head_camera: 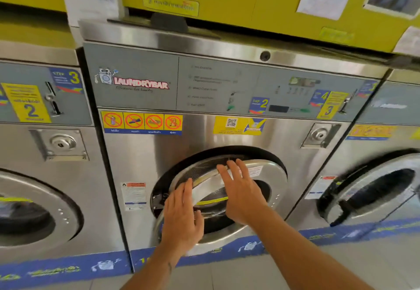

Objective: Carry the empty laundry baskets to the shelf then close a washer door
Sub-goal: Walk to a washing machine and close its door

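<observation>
- Washer door, round, with a polished steel ring around a dark glass porthole, stands slightly ajar against the middle machine's opening, hinged on the left.
- Left hand lies flat, fingers spread and grasping nothing, on the door's lower-left rim.
- Right hand, palm open and also gripping nothing, presses the door just right of the left hand, fingertips reaching its upper rim.
- Above the hands, a row of prohibition stickers and a yellow QR label sit under the grey control panel.
</observation>
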`<state>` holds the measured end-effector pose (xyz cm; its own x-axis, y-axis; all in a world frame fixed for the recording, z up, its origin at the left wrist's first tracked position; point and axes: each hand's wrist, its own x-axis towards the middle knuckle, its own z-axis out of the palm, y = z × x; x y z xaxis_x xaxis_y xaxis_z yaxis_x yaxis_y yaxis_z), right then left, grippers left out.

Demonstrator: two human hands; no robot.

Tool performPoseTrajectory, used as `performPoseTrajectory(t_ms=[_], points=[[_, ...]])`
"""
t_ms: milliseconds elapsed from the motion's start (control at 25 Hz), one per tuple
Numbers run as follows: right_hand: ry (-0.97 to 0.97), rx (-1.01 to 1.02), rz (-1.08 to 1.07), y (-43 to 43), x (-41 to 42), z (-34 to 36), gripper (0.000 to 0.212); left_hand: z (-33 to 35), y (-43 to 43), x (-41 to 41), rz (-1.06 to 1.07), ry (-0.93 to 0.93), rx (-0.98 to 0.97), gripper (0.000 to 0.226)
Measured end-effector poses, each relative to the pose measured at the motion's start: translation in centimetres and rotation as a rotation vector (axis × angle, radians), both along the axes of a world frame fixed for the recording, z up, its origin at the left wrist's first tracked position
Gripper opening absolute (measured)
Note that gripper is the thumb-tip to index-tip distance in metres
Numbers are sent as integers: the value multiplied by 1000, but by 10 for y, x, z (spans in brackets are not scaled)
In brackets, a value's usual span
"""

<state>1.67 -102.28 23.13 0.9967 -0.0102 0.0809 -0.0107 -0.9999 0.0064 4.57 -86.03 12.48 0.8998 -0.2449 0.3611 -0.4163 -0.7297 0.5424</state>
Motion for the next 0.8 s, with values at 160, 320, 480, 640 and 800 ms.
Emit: performPoseTrajectory(t_ms=[160,320,480,640,800], points=[[13,40,104,-23,-50,5,100,6,-15,-81,-2,67,-129,87],[-5,109,178,-55,-108,-1,92,6,-40,-163,-35,104,-218,77],[-27,153,227,-96,-163,-1,84,22,-57,-212,-158,89,-243,50],[-57,272,149,-131,-216,2,72,56,-68,-195,-178,-47,-294,40],[-56,444,-43,-131,-253,-8,85,94,-100,-163,-308,-78,-188,39]])
